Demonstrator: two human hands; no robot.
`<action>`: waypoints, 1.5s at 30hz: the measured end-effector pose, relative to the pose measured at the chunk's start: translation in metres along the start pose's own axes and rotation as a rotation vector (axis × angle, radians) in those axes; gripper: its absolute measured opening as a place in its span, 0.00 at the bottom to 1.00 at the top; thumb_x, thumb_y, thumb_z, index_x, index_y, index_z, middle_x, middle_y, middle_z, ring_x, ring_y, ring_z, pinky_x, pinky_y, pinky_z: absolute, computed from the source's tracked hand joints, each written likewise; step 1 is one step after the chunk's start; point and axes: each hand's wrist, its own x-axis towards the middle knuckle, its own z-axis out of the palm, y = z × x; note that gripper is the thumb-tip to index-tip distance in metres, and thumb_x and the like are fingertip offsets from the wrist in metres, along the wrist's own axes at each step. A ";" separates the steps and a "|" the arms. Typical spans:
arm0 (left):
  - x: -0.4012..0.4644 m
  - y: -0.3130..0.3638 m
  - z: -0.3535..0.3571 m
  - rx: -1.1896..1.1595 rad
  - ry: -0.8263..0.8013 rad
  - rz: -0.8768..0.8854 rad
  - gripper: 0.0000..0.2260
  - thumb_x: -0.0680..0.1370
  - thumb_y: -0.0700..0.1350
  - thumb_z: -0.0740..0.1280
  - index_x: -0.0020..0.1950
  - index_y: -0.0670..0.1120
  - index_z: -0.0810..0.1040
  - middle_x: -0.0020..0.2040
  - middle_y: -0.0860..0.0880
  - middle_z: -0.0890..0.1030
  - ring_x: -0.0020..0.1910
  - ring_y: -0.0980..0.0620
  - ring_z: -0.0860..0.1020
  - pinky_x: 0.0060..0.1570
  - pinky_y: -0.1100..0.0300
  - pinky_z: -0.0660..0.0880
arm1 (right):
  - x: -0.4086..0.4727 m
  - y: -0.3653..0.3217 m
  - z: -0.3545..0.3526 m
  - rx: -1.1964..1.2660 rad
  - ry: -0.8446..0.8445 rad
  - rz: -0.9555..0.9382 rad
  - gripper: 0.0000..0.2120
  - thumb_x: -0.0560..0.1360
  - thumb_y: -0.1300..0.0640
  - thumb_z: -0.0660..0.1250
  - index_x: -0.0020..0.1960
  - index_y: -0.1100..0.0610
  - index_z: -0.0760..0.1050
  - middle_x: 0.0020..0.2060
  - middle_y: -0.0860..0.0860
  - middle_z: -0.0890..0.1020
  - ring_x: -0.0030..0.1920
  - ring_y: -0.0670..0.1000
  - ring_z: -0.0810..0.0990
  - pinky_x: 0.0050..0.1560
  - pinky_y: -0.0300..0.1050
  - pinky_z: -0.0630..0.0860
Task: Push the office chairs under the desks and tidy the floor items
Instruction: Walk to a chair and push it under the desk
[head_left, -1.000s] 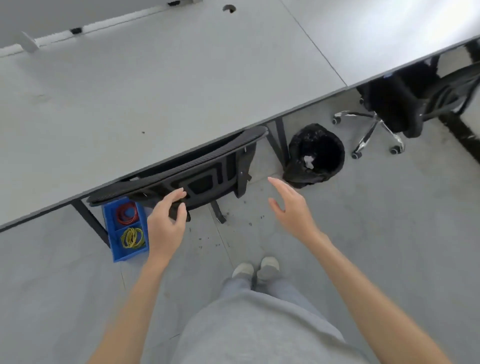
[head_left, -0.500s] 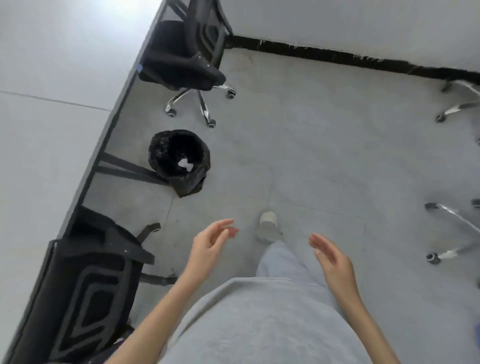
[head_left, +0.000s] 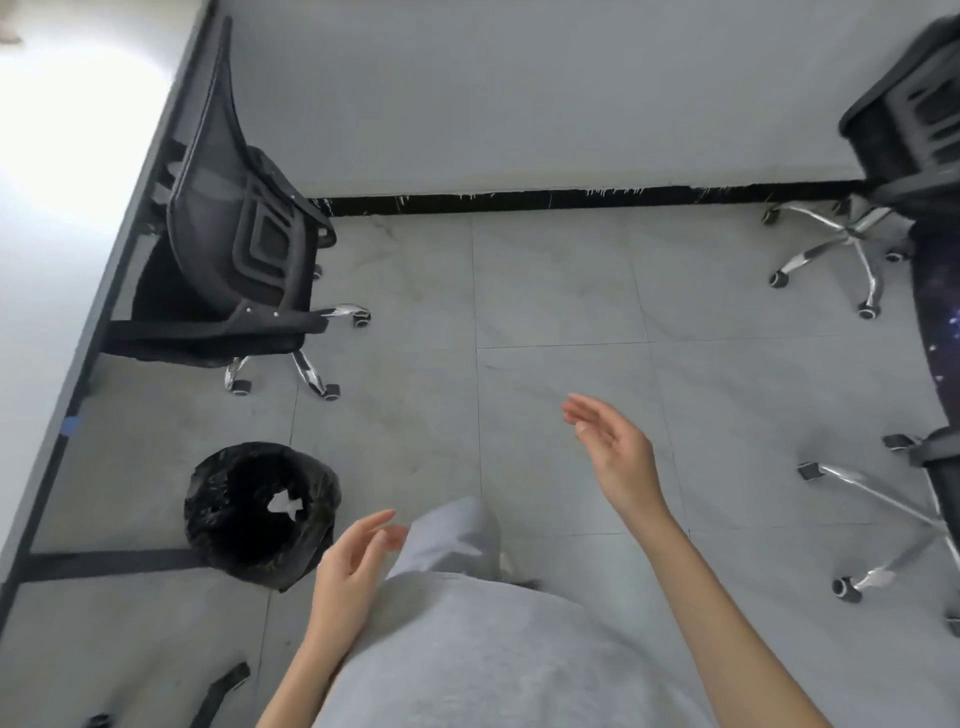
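Both our hands hang free and hold nothing, the left hand (head_left: 349, 577) and right hand (head_left: 615, 457) loose-fingered and apart. Well off to our upper left, the black mesh office chair (head_left: 244, 260) sits partly under the grey desk (head_left: 47, 249), and the black-lined round waste bin (head_left: 262, 512) stands just left of our left hand.

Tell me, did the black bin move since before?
Cannot tell. The camera turned, but the black bin sits by the same desk leg, holding the same white scrap.
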 end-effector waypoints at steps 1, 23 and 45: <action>0.017 0.007 0.004 0.007 0.000 -0.005 0.09 0.78 0.39 0.63 0.50 0.52 0.78 0.45 0.56 0.84 0.44 0.58 0.81 0.45 0.71 0.74 | 0.026 -0.011 -0.001 0.013 0.005 -0.015 0.15 0.76 0.69 0.59 0.56 0.54 0.75 0.49 0.44 0.80 0.48 0.32 0.79 0.52 0.27 0.72; 0.510 0.323 0.134 -0.061 0.004 0.152 0.13 0.78 0.37 0.60 0.49 0.55 0.76 0.38 0.61 0.83 0.42 0.61 0.82 0.44 0.74 0.72 | 0.481 -0.102 -0.048 -0.059 -0.102 0.228 0.15 0.76 0.69 0.59 0.48 0.50 0.77 0.49 0.48 0.82 0.46 0.40 0.82 0.48 0.34 0.78; 0.515 0.308 -0.009 -0.132 1.341 -0.279 0.12 0.76 0.34 0.62 0.56 0.46 0.78 0.46 0.56 0.83 0.48 0.63 0.78 0.52 0.72 0.72 | 0.680 -0.330 0.356 -0.533 -1.256 -0.997 0.17 0.73 0.67 0.63 0.62 0.59 0.74 0.58 0.53 0.79 0.60 0.49 0.75 0.63 0.39 0.69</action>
